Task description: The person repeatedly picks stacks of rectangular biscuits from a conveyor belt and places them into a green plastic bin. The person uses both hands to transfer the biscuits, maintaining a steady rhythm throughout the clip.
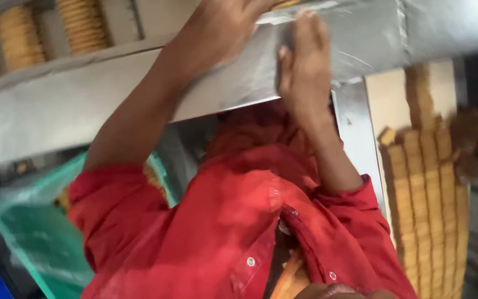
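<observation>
- The right hand (304, 69) is laid flat against the metal channel (360, 39), its fingers (305, 33) held straight and close together; nothing is gripped.
- The left hand (222, 27) is pressed onto the same channel near the top edge of the view; its fingertips are cut off by the frame, so whether they are spread or curled cannot be told.
- The channel is seen running slantwise across the upper part of the view, with both hands side by side on it.
- Rows of stacked biscuits (84, 25) are seen in lanes beyond the channel, at upper left.
- More stacked biscuits (427, 182) are lined up in columns on the right, well apart from the hands.
- A red shirt (217, 232) with rolled sleeves is seen below the forearms.
- A green plastic crate (34, 227) lies at lower left.
</observation>
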